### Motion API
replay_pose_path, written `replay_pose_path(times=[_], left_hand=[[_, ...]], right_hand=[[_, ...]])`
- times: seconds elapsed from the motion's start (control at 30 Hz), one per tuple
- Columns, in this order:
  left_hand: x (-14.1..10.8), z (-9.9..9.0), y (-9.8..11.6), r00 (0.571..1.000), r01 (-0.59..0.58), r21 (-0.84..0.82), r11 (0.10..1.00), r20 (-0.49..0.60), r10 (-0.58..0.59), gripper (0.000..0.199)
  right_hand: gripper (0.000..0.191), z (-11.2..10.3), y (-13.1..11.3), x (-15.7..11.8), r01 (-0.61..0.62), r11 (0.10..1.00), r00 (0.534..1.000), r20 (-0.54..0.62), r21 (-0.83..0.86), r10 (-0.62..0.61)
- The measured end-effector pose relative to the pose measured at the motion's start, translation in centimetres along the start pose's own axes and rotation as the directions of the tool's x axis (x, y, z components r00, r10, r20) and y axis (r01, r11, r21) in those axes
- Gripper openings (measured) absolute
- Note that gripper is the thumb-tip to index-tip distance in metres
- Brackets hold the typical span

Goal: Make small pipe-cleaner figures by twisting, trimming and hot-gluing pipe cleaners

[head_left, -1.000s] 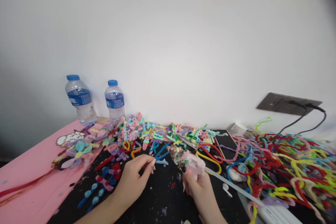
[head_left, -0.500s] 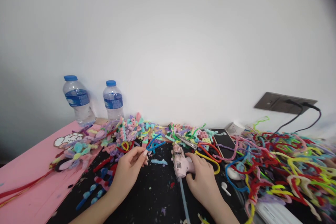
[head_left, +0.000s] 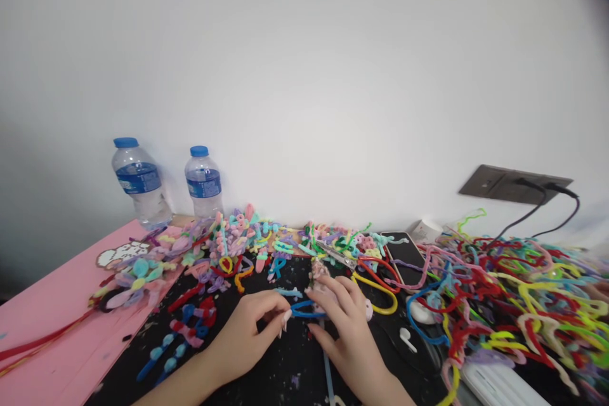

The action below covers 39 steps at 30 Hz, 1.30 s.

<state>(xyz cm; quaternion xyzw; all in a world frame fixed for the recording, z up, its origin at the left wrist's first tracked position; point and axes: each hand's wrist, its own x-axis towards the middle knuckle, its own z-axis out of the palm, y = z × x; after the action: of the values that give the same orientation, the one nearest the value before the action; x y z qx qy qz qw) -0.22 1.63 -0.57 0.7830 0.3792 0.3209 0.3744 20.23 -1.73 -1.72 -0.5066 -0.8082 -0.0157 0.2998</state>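
Observation:
My left hand (head_left: 259,333) pinches one end of a bent blue pipe cleaner (head_left: 304,314), whose two strands stretch to the right. My right hand (head_left: 345,333) reaches over the other end from the right, thumb and fingers apart. Beneath my right hand lies a pale pink glue gun (head_left: 320,268), mostly covered, with a long glue stick (head_left: 328,371) trailing toward me. A short light blue pipe cleaner piece (head_left: 288,292) rests just behind the blue strands. Scissors with red and yellow handles (head_left: 387,304) lie to the right of the glue gun.
Finished pipe cleaner shapes (head_left: 238,235) heap along the wall. Loose pipe cleaners (head_left: 514,292) pile up on the right, near a phone (head_left: 404,260), an earbud (head_left: 408,340) and a white box (head_left: 499,384). Two water bottles (head_left: 203,184) stand back left by pink paper (head_left: 61,330).
My right hand has let go of the glue gun and moved left over the blue pipe cleaner. My left hand has brought that pipe cleaner nearer and to the right.

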Motion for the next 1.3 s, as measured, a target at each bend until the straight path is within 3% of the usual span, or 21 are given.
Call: replay_pose_path(times=[0.1,0.37,0.83,1.3], left_hand=[[0.00,0.10,-0.02,1.000,0.003,-0.002,1.000,0.006,-0.003,0.022],[0.00,0.43,-0.39,0.998,0.057,-0.089,0.994,0.023,-0.055,0.023],[0.16,0.36,-0.36,0.987,0.160,-0.316,0.935,0.083,-0.140,0.024],[0.18,0.26,-0.47,0.980,0.195,-0.397,0.897,0.116,-0.161,0.024]], right_hand=[[0.031,0.29,-0.01,-0.08,0.030,0.999,0.998,-0.059,0.011,-0.029],[0.022,0.31,0.18,0.09,0.025,0.998,0.993,-0.118,0.053,-0.018],[0.033,0.07,0.53,0.23,0.005,0.998,0.993,-0.119,0.059,0.002],[0.023,-0.12,0.47,0.29,-0.010,0.999,0.994,-0.112,0.043,0.015]])
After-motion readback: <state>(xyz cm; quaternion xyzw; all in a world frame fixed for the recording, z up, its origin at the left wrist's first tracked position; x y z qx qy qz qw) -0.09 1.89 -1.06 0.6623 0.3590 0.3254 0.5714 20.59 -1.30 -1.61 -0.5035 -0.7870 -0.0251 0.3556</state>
